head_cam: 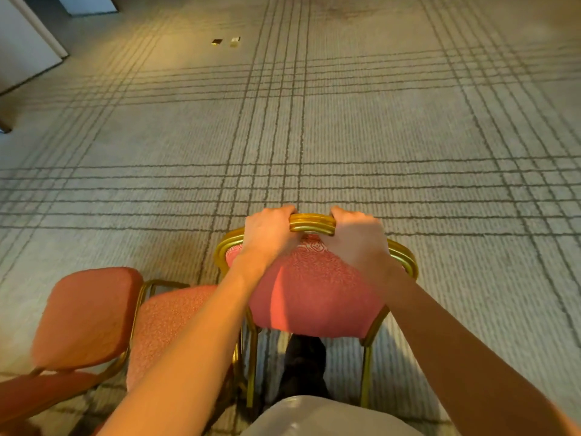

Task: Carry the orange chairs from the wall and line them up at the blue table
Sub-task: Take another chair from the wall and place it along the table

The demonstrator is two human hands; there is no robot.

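A: While both hands clamp the top rail, how's the chair (pixel 314 297) held?
B: Left hand (pixel 270 234) & right hand (pixel 355 237) closed on gilt frame, backrest toward carrier; prob. for balanced lift.
A: Location?
B: Over carpet (pixel 377 136), beside 2nd chair (pixel 85 316). Table not in view.
A: Containers?
B: None seen.

Orange chair (pixel 311 294) — gold frame (pixel 312 222); grey-lined carpet (pixel 377 136)
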